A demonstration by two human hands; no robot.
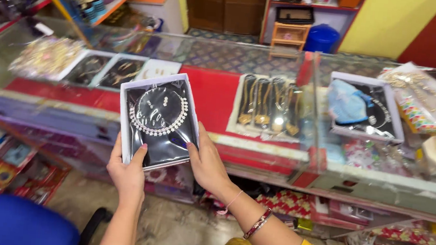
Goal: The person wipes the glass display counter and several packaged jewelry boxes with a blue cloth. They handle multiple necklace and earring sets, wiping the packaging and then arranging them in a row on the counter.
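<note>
I hold the white jewellery box (pixel 159 120) up in front of the glass counter (pixel 265 63), my left hand (pixel 127 172) gripping its lower edge and my right hand (pixel 207 162) clasping its right side, the silver necklace (pixel 158 118) lying inside, not yet set down.

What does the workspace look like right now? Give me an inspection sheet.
Surface: glass display counter, red lining inside.
Job's things: white jewellery box with a stone necklace on black backing, held above the counter edge.
Clutter: black necklace trays, gold chain card, open box with blue cloth, wrapped packets.
Grippers: left hand grips the box's lower edge; right hand holds its right side.
Cables: nothing seen.
Surroundings: blue chair, blue bin, wooden stool.
</note>
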